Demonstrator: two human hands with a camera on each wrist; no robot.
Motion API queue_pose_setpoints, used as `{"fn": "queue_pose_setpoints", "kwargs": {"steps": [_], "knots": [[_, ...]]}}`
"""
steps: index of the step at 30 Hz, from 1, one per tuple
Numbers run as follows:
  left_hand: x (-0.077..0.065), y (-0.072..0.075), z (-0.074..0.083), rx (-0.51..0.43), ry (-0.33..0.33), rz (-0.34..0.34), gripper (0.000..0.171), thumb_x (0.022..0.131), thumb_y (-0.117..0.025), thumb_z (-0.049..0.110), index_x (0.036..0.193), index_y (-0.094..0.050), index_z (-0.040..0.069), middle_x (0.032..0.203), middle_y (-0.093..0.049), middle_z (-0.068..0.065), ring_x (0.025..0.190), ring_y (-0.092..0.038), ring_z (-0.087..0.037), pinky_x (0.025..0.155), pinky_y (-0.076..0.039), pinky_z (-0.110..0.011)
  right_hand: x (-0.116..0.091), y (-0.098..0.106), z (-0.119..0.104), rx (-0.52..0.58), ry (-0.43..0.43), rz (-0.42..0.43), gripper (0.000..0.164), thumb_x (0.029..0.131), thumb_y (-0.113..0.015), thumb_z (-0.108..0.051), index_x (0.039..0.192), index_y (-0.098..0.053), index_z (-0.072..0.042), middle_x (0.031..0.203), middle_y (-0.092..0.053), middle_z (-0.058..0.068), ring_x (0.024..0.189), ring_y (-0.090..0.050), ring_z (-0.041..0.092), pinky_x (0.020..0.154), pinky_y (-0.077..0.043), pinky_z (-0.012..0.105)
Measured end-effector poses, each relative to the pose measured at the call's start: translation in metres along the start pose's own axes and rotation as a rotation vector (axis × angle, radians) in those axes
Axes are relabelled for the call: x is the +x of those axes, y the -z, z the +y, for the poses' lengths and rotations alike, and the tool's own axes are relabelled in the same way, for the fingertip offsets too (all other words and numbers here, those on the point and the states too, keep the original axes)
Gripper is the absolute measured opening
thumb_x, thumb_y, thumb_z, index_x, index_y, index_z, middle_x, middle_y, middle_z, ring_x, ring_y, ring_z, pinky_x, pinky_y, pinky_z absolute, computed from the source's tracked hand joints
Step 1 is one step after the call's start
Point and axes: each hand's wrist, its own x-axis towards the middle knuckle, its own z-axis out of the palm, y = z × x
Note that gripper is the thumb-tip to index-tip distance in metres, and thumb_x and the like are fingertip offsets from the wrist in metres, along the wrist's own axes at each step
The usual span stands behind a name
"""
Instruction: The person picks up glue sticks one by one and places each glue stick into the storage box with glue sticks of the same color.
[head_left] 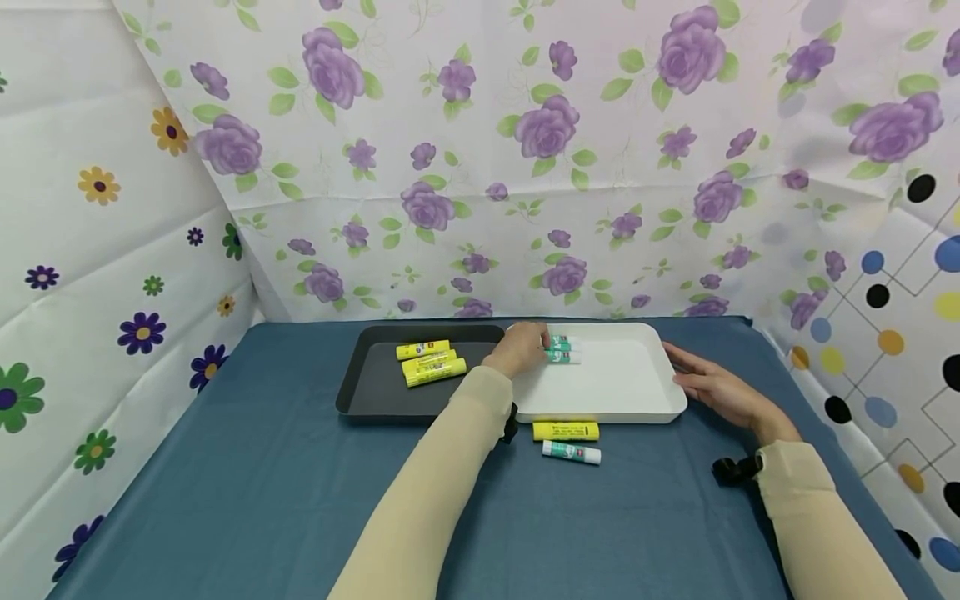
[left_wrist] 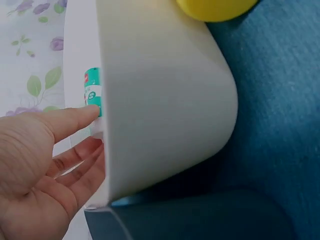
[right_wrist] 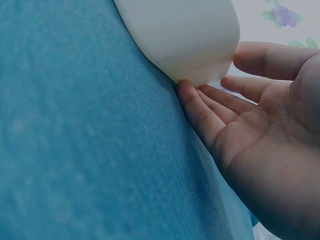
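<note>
My left hand (head_left: pixel 522 348) is over the left end of the white tray (head_left: pixel 600 392). In the left wrist view, its thumb and fingers pinch the end of a green-and-white glue stick (left_wrist: pixel 93 90), partly hidden by the tray wall. Two such sticks show in the tray in the head view, the nearer glue stick (head_left: pixel 562 357) and the farther glue stick (head_left: pixel 562 340), side by side. My right hand (head_left: pixel 723 393) touches the tray's right end with extended fingertips, seen against the white wall (right_wrist: pixel 185 45) in the right wrist view.
A dark grey tray (head_left: pixel 360 379) adjoins the white one on the left, holding three yellow glue sticks (head_left: pixel 435 372). In front of the white tray lie a yellow glue stick (head_left: pixel 566 431) and a green-and-white glue stick (head_left: pixel 572 452) on the blue cloth (head_left: pixel 637 517).
</note>
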Motion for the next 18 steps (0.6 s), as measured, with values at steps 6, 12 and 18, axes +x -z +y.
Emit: {"fn": "queue_pose_setpoints", "kwargs": {"steps": [6, 12, 18], "knots": [[0.001, 0.000, 0.001, 0.042, 0.005, 0.003, 0.010, 0.101, -0.069, 0.011, 0.111, -0.069, 0.011, 0.114, -0.065, -0.005, 0.100, -0.054, -0.021, 0.091, -0.047, -0.036, 0.001, -0.001, -0.001, -0.002, 0.002, 0.004, 0.074, 0.113, -0.047, -0.016, 0.168, 0.001, -0.013, 0.174, 0.012, 0.014, 0.157, 0.010, 0.042, 0.098, -0.039, 0.008], [-0.002, 0.003, 0.000, 0.008, 0.007, 0.003, 0.013, 0.103, -0.066, 0.013, 0.116, -0.070, 0.011, 0.118, -0.062, -0.007, 0.102, -0.053, -0.021, 0.088, -0.048, -0.037, 0.001, -0.002, -0.002, 0.002, 0.001, 0.001, 0.074, 0.113, -0.047, -0.017, 0.168, 0.002, -0.012, 0.173, 0.012, 0.014, 0.157, 0.010, 0.042, 0.098, -0.039, 0.007], [-0.007, 0.011, 0.001, -0.102, -0.034, -0.002, 0.019, 0.105, -0.065, 0.018, 0.123, -0.070, 0.011, 0.113, -0.061, -0.007, 0.095, -0.057, -0.020, 0.080, -0.051, -0.035, 0.000, -0.001, -0.001, 0.005, 0.003, 0.000, 0.074, 0.113, -0.047, -0.017, 0.168, 0.002, -0.012, 0.173, 0.012, 0.015, 0.157, 0.010, 0.043, 0.098, -0.039, 0.008]]}}
